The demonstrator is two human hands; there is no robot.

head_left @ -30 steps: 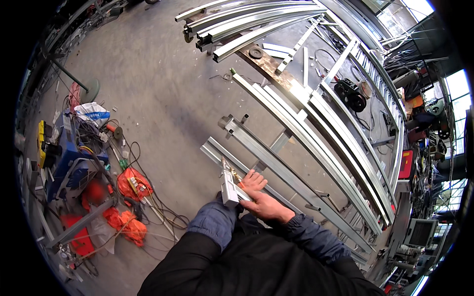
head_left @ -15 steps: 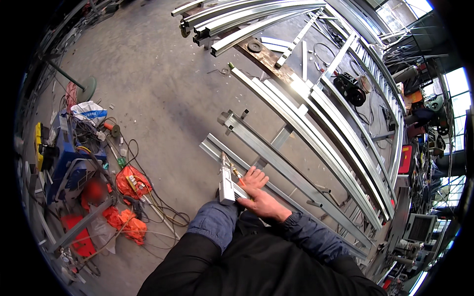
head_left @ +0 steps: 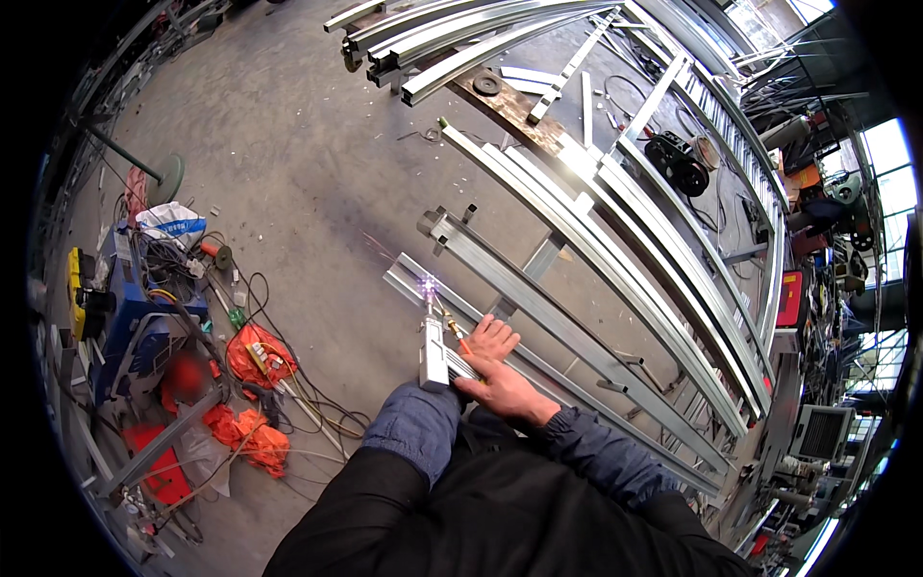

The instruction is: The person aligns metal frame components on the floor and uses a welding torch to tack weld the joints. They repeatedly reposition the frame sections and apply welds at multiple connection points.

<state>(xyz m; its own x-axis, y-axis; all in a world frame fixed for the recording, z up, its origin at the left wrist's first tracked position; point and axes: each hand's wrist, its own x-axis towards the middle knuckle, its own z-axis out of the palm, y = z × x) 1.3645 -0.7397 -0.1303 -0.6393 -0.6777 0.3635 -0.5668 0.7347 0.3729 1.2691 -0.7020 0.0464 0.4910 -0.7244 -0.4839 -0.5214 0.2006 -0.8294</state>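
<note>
My right hand [head_left: 510,392] is closed around a silver-white welding gun [head_left: 435,356] with a brass fitting and an orange piece at its side. At the gun's nozzle a bright violet-white glow [head_left: 428,285] burns against a narrow steel channel [head_left: 396,277]. Faint sparks fly off toward the upper left. Just beyond the right hand, my left hand [head_left: 493,338] lies with its fingers spread on or over the metal; its wrist is hidden behind the gun and the right hand. A wider steel profile [head_left: 519,279] runs beside the channel, to its right.
Long galvanised profiles [head_left: 596,240] and a steel frame fill the right side. Curved tubes [head_left: 481,43] lie at the top. On the left stand a blue machine [head_left: 144,327], tangled cables [head_left: 317,409] and orange plastic bags [head_left: 252,438]. A black wheeled device [head_left: 679,165] sits within the frame.
The welding gun's nozzle has lit up with a bright glow and sparks. Both hands keep nearly the same pose; the whole view has shifted slightly.
</note>
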